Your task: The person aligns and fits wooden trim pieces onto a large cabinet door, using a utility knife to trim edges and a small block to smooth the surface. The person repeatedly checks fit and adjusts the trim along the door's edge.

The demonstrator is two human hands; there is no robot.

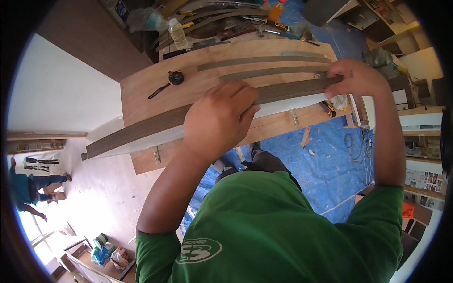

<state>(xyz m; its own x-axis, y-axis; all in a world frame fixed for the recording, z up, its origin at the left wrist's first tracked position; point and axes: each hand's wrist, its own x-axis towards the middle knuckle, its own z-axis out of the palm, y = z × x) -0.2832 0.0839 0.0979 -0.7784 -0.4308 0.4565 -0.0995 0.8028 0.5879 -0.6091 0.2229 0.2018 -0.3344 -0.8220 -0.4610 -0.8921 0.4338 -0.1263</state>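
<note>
A long narrow board [146,126] with a brown wood-grain edge and a white face lies slantwise over the wooden worktable [141,92]. Across its middle, my left hand [219,115] is closed, fingers over the brown edge and thumb toward the white face. At the board's right end, my right hand [358,79] grips the brown edge between thumb and fingers; the fingertips are partly hidden. Just beyond the board lie two thin brown strips, a longer strip [264,62] and a shorter strip [269,74]. A black tape measure [176,77] rests left of them.
Behind are a clear bottle [177,34], a hammer [288,35] and an orange drink bottle [276,10]. A cutter [327,109] lies near my right hand. A blue sheet [325,165] covers the floor. Another person [33,186] is at far left.
</note>
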